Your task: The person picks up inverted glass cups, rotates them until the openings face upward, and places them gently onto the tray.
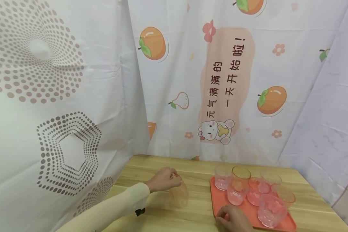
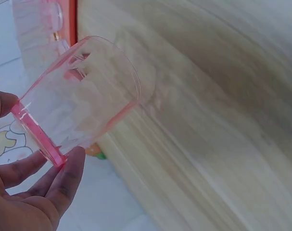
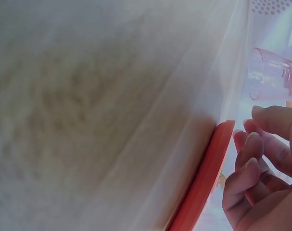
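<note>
My left hand point(image 1: 165, 181) grips a clear pink-tinted glass point(image 1: 179, 195) by its base, left of the tray. In the left wrist view, thumb and fingers pinch the thick pink base point(image 2: 40, 137), and the wide mouth points away from the palm, down toward the wooden table. My right hand point(image 1: 234, 219) is at the near left edge of the orange-red tray point(image 1: 219, 200), its fingers loosely bent and holding nothing. The right wrist view shows those fingertips point(image 3: 253, 139) beside the tray rim point(image 3: 203, 178).
Several glasses stand on the tray: a clear one point(image 1: 222, 180) at the back left, an amber-rimmed one point(image 1: 236, 193) beside it, and a large clear one point(image 1: 271, 212) at the front right. Patterned curtains point(image 1: 174, 74) hang behind and left of the wooden table point(image 1: 197, 187).
</note>
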Action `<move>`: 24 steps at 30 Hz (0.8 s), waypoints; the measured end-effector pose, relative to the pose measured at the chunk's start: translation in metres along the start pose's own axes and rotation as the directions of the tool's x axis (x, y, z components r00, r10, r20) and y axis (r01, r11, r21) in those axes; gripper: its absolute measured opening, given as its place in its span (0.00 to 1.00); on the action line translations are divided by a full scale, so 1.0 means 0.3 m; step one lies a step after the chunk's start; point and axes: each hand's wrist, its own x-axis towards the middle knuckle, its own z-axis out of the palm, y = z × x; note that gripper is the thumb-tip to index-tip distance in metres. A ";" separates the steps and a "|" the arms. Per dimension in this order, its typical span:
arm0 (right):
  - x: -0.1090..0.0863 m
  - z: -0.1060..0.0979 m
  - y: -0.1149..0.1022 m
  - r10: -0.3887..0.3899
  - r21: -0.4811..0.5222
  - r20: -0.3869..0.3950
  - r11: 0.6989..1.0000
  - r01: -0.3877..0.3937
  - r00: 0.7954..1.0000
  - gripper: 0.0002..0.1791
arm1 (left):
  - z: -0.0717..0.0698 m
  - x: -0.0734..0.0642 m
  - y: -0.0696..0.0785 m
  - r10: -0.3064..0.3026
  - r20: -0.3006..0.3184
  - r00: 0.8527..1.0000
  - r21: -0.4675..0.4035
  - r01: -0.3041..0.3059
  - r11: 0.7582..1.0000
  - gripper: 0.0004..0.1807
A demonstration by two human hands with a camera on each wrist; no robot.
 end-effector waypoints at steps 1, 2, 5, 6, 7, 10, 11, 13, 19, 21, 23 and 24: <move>0.000 0.003 -0.004 0.011 0.016 0.001 1.000 -0.011 1.000 0.05 | 0.002 -0.001 0.003 -0.001 0.005 1.000 -0.018 0.001 1.000 0.16; 0.000 0.006 -0.008 0.020 0.035 0.003 0.999 -0.020 1.000 0.05 | 0.005 -0.003 0.005 -0.002 0.009 1.000 -0.030 0.002 1.000 0.17; 0.003 0.013 -0.024 0.039 0.066 -0.002 0.997 -0.038 0.999 0.06 | 0.013 -0.008 0.011 -0.022 0.015 1.000 -0.073 0.023 0.997 0.18; 0.004 0.015 -0.028 0.043 0.078 -0.001 0.996 -0.043 0.999 0.06 | 0.017 -0.009 0.013 -0.033 0.018 0.999 -0.091 0.035 0.995 0.18; 0.006 0.017 -0.032 0.039 0.086 -0.005 0.996 -0.038 0.999 0.06 | 0.020 -0.011 0.016 -0.044 0.023 0.999 -0.113 0.046 0.993 0.18; 0.015 0.025 -0.045 0.052 0.109 -0.003 0.993 -0.051 0.999 0.07 | 0.034 -0.015 0.027 -0.086 0.035 0.996 -0.180 0.091 0.979 0.18; 0.018 0.029 -0.050 0.060 0.118 -0.001 0.991 -0.060 0.998 0.08 | 0.039 -0.017 0.033 -0.101 0.039 0.994 -0.208 0.107 0.972 0.18; 0.026 0.037 -0.061 0.081 0.143 -0.002 0.987 -0.080 0.997 0.09 | 0.050 -0.021 0.045 -0.128 0.048 0.991 -0.272 0.137 0.952 0.18; 0.046 0.063 -0.082 0.117 0.237 -0.004 0.965 -0.112 0.993 0.12 | 0.085 -0.032 0.072 -0.192 0.086 0.978 -0.404 0.210 0.890 0.18; 0.050 0.069 -0.083 0.119 0.269 -0.003 0.956 -0.114 0.993 0.13 | 0.096 -0.034 0.077 -0.203 0.095 0.975 -0.425 0.224 0.877 0.18; 0.055 0.072 -0.084 0.131 0.307 0.007 0.943 -0.127 0.991 0.14 | 0.106 -0.037 0.080 -0.208 0.099 0.973 -0.449 0.230 0.863 0.18; 0.057 0.074 -0.084 0.138 0.328 0.014 0.935 -0.135 0.990 0.14 | 0.110 -0.038 0.080 -0.210 0.103 0.972 -0.466 0.233 0.853 0.18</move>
